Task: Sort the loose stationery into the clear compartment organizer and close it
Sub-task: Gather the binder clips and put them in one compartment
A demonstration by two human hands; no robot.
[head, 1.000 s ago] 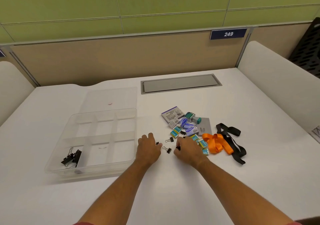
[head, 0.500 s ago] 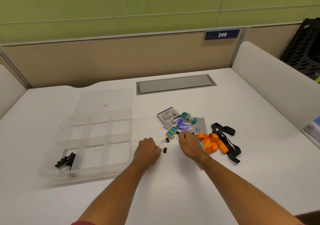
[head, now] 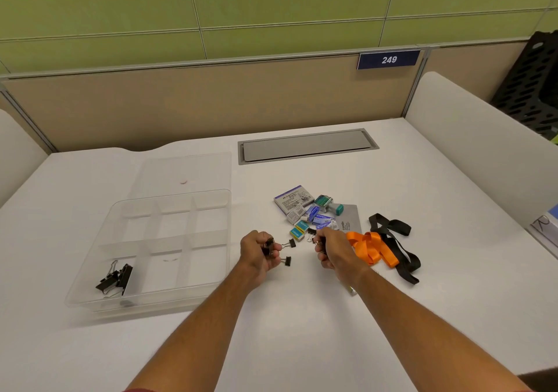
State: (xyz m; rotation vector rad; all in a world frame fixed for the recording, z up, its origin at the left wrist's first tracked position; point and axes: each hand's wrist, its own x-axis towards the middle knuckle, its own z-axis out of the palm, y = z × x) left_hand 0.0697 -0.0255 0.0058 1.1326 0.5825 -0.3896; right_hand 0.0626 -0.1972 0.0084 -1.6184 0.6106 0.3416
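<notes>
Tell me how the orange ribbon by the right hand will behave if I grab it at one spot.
The orange ribbon lies in loose folded loops, so it is probably floppy and will trail rather than lift whole. It overlaps the black strap, so it may drag that along. It looks thin and glossy, likely light and a little slippery.

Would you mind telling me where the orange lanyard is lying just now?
In the head view, the orange lanyard lies on the white desk right of centre, just beyond the right hand, with the black lanyard against its right side.
</notes>
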